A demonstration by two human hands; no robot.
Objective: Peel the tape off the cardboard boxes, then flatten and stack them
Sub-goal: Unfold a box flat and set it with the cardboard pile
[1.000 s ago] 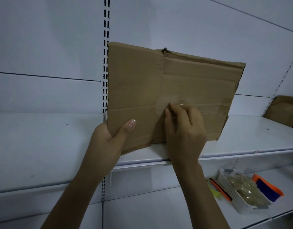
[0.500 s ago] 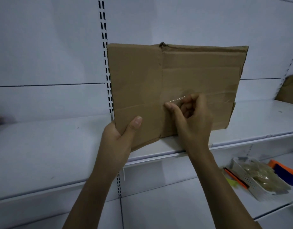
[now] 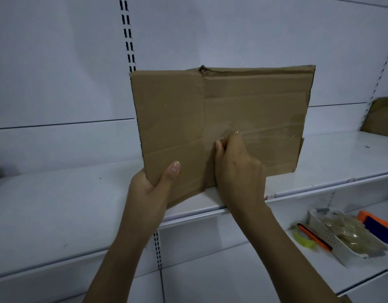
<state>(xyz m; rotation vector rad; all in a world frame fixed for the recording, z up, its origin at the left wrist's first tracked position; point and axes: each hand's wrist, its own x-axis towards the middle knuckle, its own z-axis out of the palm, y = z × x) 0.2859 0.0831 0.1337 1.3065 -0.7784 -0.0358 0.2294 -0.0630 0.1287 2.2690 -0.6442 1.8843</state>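
Observation:
A flattened brown cardboard box stands upright on its lower edge on the white shelf. My left hand grips its lower left corner, thumb on the front face. A strip of clear tape runs across the right half of the box. My right hand is pressed against the middle of the box, fingers curled and pinching the loose left end of that tape. Where the fingertips meet the tape is partly hidden by the hand.
A white perforated basket of crumpled clear tape sits on the lower shelf at right, beside an orange-and-black cutter, a yellow-green item and an orange-and-blue tool. More brown cardboard lies at the far right of the upper shelf.
My right hand picked at the tape end in the middle of the box and has shifted slightly right and down, lifting a glinting edge. My left hand keeps its hold.

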